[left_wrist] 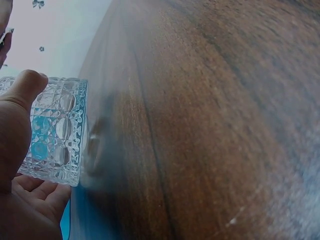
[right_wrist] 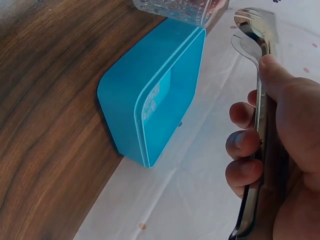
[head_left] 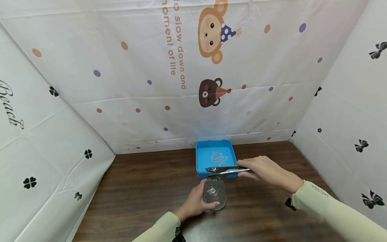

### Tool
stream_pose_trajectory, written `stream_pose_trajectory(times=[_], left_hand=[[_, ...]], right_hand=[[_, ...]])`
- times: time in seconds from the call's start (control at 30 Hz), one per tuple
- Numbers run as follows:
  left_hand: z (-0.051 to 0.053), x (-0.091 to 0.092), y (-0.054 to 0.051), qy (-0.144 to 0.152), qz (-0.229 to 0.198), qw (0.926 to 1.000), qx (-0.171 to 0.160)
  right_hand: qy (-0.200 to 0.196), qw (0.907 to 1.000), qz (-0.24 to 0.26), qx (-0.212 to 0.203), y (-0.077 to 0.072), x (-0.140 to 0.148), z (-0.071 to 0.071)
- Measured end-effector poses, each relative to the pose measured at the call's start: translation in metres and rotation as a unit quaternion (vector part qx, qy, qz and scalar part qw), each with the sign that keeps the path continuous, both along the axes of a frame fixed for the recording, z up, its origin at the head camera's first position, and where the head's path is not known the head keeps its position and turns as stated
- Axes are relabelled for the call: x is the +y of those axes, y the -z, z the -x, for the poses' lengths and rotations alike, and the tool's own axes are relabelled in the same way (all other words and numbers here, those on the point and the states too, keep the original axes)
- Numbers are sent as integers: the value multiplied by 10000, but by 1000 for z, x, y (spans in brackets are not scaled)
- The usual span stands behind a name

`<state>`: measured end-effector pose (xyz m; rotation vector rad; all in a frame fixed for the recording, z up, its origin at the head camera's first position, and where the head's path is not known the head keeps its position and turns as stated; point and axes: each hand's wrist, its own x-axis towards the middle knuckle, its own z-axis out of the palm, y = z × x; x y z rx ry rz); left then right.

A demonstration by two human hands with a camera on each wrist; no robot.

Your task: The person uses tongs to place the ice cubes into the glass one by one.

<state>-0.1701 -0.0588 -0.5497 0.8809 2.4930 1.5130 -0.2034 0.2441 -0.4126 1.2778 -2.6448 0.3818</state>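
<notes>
My left hand (head_left: pixel 196 201) holds a clear patterned glass (head_left: pixel 218 195) on the table, its thumb on the near side. In the left wrist view the glass (left_wrist: pixel 62 127) shows cut facets and ovals, with thumb and fingers around it. Metal serving tongs (head_left: pixel 223 169) are gripped in my right hand (head_left: pixel 266 170), their tips over the glass's mouth. One tip is spoon-shaped in the right wrist view, where the tongs (right_wrist: pixel 260 135) show nothing clearly between their arms. Just behind the glass stands a blue tray (head_left: pixel 201 175) with small clear pieces (head_left: pixel 218 158) inside. Whether pieces lie in the glass, I cannot tell.
The brown wooden table (head_left: pixel 145 188) ends at a printed cloth backdrop (head_left: pixel 127 80) close behind the tray. White cloth walls rise on the left (head_left: pixel 54 161) and right (head_left: pixel 341 111).
</notes>
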Motion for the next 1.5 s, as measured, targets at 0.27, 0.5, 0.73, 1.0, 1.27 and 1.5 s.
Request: stream_pose_trajectory(times=[0.27, 0.5, 0.73, 1.0, 1.27, 1.5], left_hand=[[-1, 1, -1, 26, 17, 9999, -138], [0, 1, -1, -10, 64, 10000, -68], [1, -1, -1, -29, 114, 9999, 53], [2, -1, -1, -2, 169, 9998, 58], [2, 0, -1, -6, 146, 9999, -17], [1, 0, 0, -82, 245, 9997, -52]], right_hand=[[-42, 9999, 86, -36, 0, 0, -2], [29, 9997, 45, -223, -4, 0, 2], [32, 9999, -132, -16, -10, 1, 20], [194, 9989, -403, 159, -18, 2, 50], [406, 9962, -696, 325, -21, -2, 73], [634, 9939, -877, 212, -18, -8, 88]])
